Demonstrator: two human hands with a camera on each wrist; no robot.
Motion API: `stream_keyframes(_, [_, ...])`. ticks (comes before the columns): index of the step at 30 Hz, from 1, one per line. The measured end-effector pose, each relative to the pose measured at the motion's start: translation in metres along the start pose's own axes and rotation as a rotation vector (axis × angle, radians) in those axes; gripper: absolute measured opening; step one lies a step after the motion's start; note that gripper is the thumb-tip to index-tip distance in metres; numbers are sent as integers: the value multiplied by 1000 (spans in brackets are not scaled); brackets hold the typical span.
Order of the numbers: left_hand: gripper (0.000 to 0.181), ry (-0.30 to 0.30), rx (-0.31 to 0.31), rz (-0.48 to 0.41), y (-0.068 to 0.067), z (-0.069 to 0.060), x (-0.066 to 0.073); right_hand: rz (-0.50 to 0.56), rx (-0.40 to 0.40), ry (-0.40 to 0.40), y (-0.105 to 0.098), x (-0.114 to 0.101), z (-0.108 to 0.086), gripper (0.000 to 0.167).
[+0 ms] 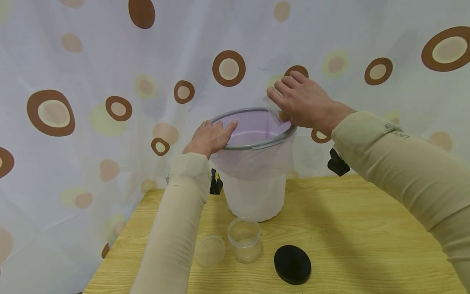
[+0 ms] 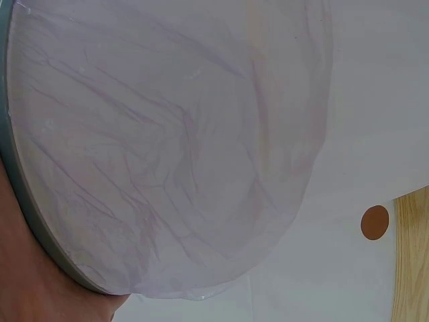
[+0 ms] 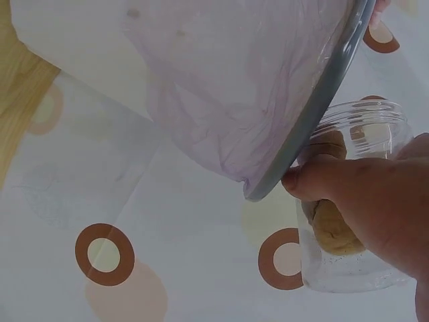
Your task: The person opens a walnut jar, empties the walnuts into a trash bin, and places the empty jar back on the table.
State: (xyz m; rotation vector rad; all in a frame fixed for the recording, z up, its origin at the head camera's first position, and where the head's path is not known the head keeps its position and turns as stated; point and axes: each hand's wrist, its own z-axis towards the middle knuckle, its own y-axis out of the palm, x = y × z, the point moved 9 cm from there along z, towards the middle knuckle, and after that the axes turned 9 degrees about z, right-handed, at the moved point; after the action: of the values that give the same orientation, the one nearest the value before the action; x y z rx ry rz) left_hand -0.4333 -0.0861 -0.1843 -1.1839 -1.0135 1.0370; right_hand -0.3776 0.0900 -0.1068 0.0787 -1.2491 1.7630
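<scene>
A white trash bin with a grey rim and a thin purplish bag folded over its edge stands upright on the table. My left hand holds the left side of its rim, thumb spread toward the inside. Over at the right side of the rim, my right hand grips a clear jar, partly hidden by the hand in the head view. Brown rounded pieces lie inside the jar; their kind is unclear. In the right wrist view, the thumb lies across the jar, close to the rim.
Near the table's front are an uncapped clear jar, a translucent disc-like lid and a black round lid. The wooden table backs onto a white curtain patterned with brown circles.
</scene>
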Motion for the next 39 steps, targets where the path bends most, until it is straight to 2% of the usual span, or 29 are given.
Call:
stream_keyframes(5, [81, -1, 2, 5, -1, 0, 0, -42, 23, -29, 1, -2, 1, 48])
stream_keyframes(9, [81, 0, 3, 10, -1, 0, 0, -127, 27, -66, 4, -4, 0, 50])
stream_keyframes(14, [81, -4, 1, 3, -1, -1, -1, -212, 54, -106, 4, -8, 1, 44])
stream_keyframes(27, [81, -3, 8, -5, -2, -2, 0, -236, 59, -130, 3, -10, -4, 52])
stream_keyframes(33, [81, -7, 9, -11, -2, -2, 0, -251, 90, -162, -1, -10, -6, 49])
stream_keyframes(39, [82, -6, 12, -10, -1, 0, 0, -304, 48, -159, 1, -10, -9, 62])
